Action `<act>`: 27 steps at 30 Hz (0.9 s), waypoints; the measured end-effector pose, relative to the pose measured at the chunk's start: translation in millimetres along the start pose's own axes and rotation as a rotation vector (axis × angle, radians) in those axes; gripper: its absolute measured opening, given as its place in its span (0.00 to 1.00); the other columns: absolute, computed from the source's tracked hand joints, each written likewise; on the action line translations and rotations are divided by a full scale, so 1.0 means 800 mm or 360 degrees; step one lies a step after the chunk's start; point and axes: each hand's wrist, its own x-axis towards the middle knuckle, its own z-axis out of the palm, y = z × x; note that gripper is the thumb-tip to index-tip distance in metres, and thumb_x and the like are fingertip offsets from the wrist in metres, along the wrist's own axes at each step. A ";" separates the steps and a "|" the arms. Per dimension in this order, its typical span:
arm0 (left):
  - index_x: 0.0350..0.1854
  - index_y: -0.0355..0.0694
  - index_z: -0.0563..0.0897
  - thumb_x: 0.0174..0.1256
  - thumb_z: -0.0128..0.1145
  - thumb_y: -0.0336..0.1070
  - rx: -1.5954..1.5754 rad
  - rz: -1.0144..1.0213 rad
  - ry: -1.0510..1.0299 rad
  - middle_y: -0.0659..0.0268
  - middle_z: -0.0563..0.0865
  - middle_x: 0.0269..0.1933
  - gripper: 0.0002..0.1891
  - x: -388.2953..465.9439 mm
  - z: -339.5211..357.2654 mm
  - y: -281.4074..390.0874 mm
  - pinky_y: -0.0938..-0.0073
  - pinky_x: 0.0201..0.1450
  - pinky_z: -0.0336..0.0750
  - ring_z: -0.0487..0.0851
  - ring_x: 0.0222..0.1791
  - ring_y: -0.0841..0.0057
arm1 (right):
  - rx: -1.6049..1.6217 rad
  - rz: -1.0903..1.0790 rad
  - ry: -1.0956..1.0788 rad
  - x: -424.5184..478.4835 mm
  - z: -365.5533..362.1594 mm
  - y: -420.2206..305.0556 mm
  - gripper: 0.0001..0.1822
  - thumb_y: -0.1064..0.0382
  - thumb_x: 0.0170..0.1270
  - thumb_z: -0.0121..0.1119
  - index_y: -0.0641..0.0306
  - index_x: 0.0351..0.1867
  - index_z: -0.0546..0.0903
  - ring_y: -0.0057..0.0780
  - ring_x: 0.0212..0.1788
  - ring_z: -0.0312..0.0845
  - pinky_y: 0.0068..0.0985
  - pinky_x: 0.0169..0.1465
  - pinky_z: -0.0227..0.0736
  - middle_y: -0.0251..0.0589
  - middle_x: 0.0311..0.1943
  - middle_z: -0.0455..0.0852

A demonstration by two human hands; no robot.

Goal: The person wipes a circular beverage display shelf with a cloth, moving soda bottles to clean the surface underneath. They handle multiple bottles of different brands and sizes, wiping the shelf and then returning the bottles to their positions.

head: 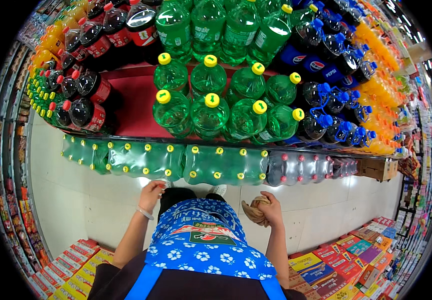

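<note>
My right hand is closed around a crumpled brown cloth, over the tiled floor to the right of my blue flowered apron. My left hand hangs at the other side of the apron, its fingers loosely curled, with nothing visible in it. Both hands are below the shrink-wrapped packs of green soda bottles. Ahead, green bottles with yellow caps stand in rows on a red shelf. To their left are dark cola bottles with red caps.
Pepsi bottles with blue caps and orange drink bottles stand at the right. A cardboard box is by the packs' right end. Stacked cartons lie behind me on the left, boxed goods on the right. Stocked shelves line the far left.
</note>
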 end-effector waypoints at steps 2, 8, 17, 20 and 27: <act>0.54 0.40 0.84 0.72 0.51 0.30 -0.0002 0.0014 -0.0176 0.68 0.87 0.47 0.13 -0.020 0.046 0.003 0.80 0.43 0.77 0.83 0.41 0.82 | -0.0164 0.0016 -0.0028 0.033 -0.021 0.017 0.31 0.65 0.50 0.66 0.69 0.61 0.79 0.31 0.46 0.84 0.27 0.51 0.78 0.45 0.46 0.87; 0.55 0.37 0.85 0.74 0.56 0.33 0.0196 0.0116 -0.0289 0.65 0.88 0.45 0.12 -0.071 0.119 -0.014 0.79 0.44 0.77 0.84 0.43 0.80 | 0.0008 0.0033 -0.0116 0.128 -0.065 0.083 0.40 0.62 0.51 0.69 0.71 0.68 0.71 0.34 0.51 0.83 0.29 0.55 0.77 0.50 0.53 0.85; 0.52 0.37 0.86 0.71 0.57 0.31 0.0687 0.0125 -0.0206 0.66 0.88 0.42 0.12 -0.025 0.099 -0.045 0.79 0.37 0.79 0.84 0.38 0.81 | -0.0257 -0.0112 -0.0026 0.200 -0.043 0.107 0.47 0.51 0.45 0.73 0.72 0.68 0.71 0.38 0.52 0.85 0.29 0.55 0.77 0.56 0.50 0.87; 0.54 0.36 0.85 0.69 0.59 0.31 0.0972 0.0388 -0.0237 0.64 0.88 0.44 0.13 0.037 0.079 -0.079 0.78 0.39 0.80 0.85 0.38 0.79 | -0.0287 -0.0050 0.0024 0.215 -0.035 0.107 0.47 0.51 0.47 0.72 0.70 0.69 0.71 0.40 0.52 0.86 0.30 0.55 0.77 0.56 0.50 0.87; 0.58 0.32 0.81 0.68 0.63 0.37 0.0948 0.0478 -0.0038 0.53 0.87 0.50 0.20 0.137 0.078 -0.068 0.69 0.48 0.79 0.87 0.43 0.66 | -0.0148 0.0207 0.0040 0.227 -0.036 0.101 0.44 0.52 0.49 0.71 0.64 0.69 0.73 0.40 0.59 0.82 0.29 0.61 0.75 0.53 0.57 0.85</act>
